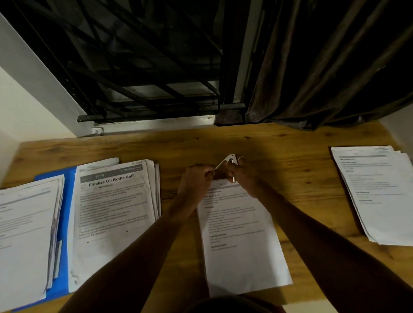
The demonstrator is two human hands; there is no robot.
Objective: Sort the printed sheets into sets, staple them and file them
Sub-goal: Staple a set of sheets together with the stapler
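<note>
Closest to me, a printed sheet (241, 237) lies flat on the counter (294, 144) between my forearms. At its far edge my right hand (242, 175) grips a small stapler (227, 160), hinged open, while my left hand (197, 180) pinches its thin lower arm. One paper stack (114, 218) lies on a blue folder (62, 208) to the left, and another stack (384, 192) lies far right.

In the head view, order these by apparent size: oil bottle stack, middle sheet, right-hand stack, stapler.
1. oil bottle stack
2. middle sheet and right-hand stack: these look alike, and the frame edge cuts off the right one, so they are unranked
3. stapler, the smallest
</note>
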